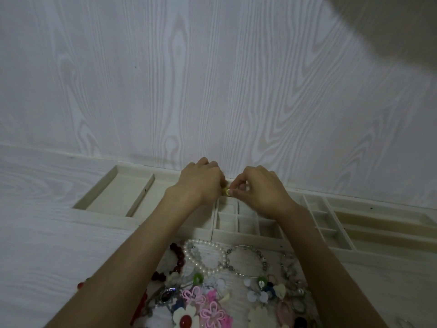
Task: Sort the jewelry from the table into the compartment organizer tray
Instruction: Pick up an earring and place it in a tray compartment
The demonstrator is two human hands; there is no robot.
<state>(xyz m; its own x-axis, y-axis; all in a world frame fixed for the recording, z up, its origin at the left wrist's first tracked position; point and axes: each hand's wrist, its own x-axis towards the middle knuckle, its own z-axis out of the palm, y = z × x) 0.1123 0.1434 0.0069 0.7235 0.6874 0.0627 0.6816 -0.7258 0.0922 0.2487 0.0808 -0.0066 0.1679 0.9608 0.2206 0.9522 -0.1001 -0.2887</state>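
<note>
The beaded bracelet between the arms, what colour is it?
Pearly white; the beaded bracelet shows best in the head view.

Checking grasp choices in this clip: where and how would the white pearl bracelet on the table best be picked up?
Pinch the pearl bracelet on its far arc, coming from above. It lies flat as an open loop, and that arc sits clear on bare table, while its near side meets the crowded jewelry pile.

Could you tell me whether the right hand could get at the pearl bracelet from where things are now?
Probably yes. The pearl bracelet lies uncovered on the table between the forearms, but the right hand and left hand are pinching a small yellow piece over the organizer tray, so it must release that first.
</note>
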